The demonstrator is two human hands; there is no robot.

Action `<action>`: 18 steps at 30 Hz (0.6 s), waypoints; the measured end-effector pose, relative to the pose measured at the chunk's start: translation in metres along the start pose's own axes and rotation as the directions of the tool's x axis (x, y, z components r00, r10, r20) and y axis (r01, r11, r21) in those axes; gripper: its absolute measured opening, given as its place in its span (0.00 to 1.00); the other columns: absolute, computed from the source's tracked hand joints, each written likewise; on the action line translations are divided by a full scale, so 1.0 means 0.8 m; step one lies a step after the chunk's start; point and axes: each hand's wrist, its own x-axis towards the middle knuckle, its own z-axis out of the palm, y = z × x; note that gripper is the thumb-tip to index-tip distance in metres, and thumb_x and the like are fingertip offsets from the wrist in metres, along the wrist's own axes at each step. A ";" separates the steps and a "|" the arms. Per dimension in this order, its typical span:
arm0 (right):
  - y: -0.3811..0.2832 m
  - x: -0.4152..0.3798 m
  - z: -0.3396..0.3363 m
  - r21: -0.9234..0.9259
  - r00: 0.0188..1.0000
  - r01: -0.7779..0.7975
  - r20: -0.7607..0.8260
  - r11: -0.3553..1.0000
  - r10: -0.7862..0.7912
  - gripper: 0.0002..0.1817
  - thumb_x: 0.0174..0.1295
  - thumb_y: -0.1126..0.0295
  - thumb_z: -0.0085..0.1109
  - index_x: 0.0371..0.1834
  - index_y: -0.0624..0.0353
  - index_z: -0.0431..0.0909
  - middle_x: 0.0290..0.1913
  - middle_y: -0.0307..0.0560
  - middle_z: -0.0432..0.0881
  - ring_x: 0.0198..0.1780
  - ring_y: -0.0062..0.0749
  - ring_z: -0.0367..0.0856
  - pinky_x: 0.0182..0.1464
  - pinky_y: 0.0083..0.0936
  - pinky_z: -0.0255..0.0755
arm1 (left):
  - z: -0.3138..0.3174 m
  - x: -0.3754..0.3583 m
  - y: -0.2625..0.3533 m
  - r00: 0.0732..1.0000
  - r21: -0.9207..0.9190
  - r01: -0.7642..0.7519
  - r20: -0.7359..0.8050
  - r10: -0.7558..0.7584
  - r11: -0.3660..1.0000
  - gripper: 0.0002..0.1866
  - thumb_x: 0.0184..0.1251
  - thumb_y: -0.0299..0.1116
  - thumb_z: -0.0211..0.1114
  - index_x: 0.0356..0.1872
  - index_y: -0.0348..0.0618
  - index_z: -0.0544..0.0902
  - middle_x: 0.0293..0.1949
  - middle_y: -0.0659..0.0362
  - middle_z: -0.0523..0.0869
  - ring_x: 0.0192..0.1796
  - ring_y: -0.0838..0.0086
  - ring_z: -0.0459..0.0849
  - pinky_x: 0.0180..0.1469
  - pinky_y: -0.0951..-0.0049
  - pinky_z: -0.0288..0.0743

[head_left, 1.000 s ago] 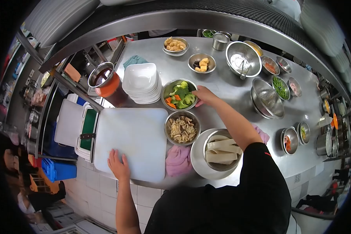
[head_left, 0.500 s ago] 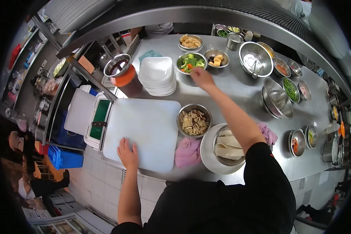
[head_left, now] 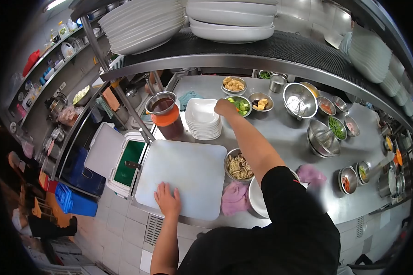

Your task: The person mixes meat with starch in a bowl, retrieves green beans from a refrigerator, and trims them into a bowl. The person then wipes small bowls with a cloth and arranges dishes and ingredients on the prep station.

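My left hand [head_left: 168, 200] lies flat near the front edge of the white cutting board [head_left: 188, 169], its fingers stretched out and holding nothing. Out across the counter, my right hand [head_left: 225, 107] is closed, with the fingers curled down and hidden; I cannot tell what is in them. It sits between a stack of white square dishes [head_left: 203, 114] and a steel bowl of broccoli and carrot [head_left: 241, 105], overlapping both in this view. Close to my right forearm stands a steel bowl of sliced mushrooms [head_left: 239, 166].
A container with dark liquid and an orange collar [head_left: 168, 121] stands behind the board. Pink cloths [head_left: 235, 198] lie near the front edge. Several steel bowls [head_left: 324, 137] fill the right side. Above, a shelf [head_left: 261, 58] carries stacked white plates [head_left: 144, 25].
My right hand has moved left from over the broccoli bowl to between it and the dish stack. My left hand still rests on the board. The view has tilted up, showing more shelf.
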 end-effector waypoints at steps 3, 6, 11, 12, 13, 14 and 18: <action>-0.012 -0.009 -0.012 0.003 0.993 0.095 -0.075 0.995 -0.095 0.16 0.59 0.68 0.52 0.46 0.64 0.82 0.49 0.63 0.85 0.54 0.53 0.83 0.54 0.44 0.77 | 0.003 0.002 -0.005 1.000 -0.011 0.006 -0.003 -0.006 1.000 0.23 0.67 0.40 0.62 0.60 0.40 0.76 0.68 0.49 0.73 0.74 0.56 0.64 0.76 0.49 0.48; -0.015 -0.002 -0.007 -0.048 0.972 0.147 -0.177 0.988 -0.153 0.17 0.59 0.67 0.56 0.52 0.60 0.76 0.53 0.61 0.82 0.56 0.54 0.81 0.54 0.46 0.77 | 0.005 0.005 -0.010 1.000 0.004 0.010 -0.025 -0.010 1.000 0.23 0.66 0.40 0.63 0.59 0.39 0.76 0.67 0.48 0.73 0.74 0.57 0.64 0.76 0.48 0.47; -0.024 0.022 0.015 -0.310 0.897 0.271 -0.263 0.911 -0.356 0.22 0.59 0.63 0.63 0.55 0.56 0.72 0.60 0.57 0.75 0.59 0.56 0.78 0.53 0.48 0.76 | 0.003 0.005 -0.011 1.000 -0.010 0.016 -0.021 -0.017 1.000 0.24 0.66 0.41 0.63 0.59 0.38 0.76 0.67 0.48 0.73 0.74 0.57 0.64 0.76 0.47 0.46; -0.034 0.024 0.018 -0.405 0.848 0.337 -0.263 0.850 -0.461 0.23 0.58 0.62 0.65 0.54 0.56 0.73 0.62 0.55 0.73 0.60 0.56 0.77 0.53 0.49 0.76 | 0.002 0.006 -0.011 0.999 -0.007 0.033 -0.029 -0.033 0.999 0.24 0.66 0.41 0.63 0.59 0.38 0.76 0.67 0.48 0.73 0.74 0.57 0.64 0.76 0.47 0.46; -0.045 0.027 0.023 -0.446 0.726 0.449 -0.322 0.774 -0.607 0.21 0.61 0.56 0.62 0.51 0.58 0.75 0.55 0.54 0.80 0.55 0.52 0.81 0.51 0.46 0.76 | 0.001 0.007 -0.011 0.999 -0.018 0.034 -0.016 -0.035 0.999 0.24 0.65 0.41 0.64 0.59 0.38 0.76 0.67 0.48 0.73 0.74 0.57 0.64 0.77 0.47 0.46; -0.065 0.027 0.026 -0.443 0.724 0.461 -0.314 0.769 -0.615 0.21 0.61 0.56 0.62 0.51 0.58 0.75 0.55 0.54 0.80 0.55 0.52 0.81 0.51 0.46 0.76 | -0.001 0.006 -0.012 0.999 -0.029 0.034 0.002 -0.034 0.999 0.24 0.65 0.41 0.64 0.59 0.38 0.76 0.67 0.48 0.73 0.74 0.57 0.65 0.77 0.47 0.46; -0.146 0.003 0.032 -0.184 0.925 0.378 0.028 0.907 -0.380 0.28 0.63 0.43 0.53 0.46 0.60 0.82 0.47 0.55 0.86 0.51 0.46 0.85 0.51 0.40 0.78 | -0.002 0.006 -0.010 1.000 -0.027 0.022 -0.015 -0.022 0.999 0.24 0.65 0.40 0.65 0.59 0.39 0.76 0.67 0.48 0.73 0.73 0.55 0.65 0.76 0.47 0.49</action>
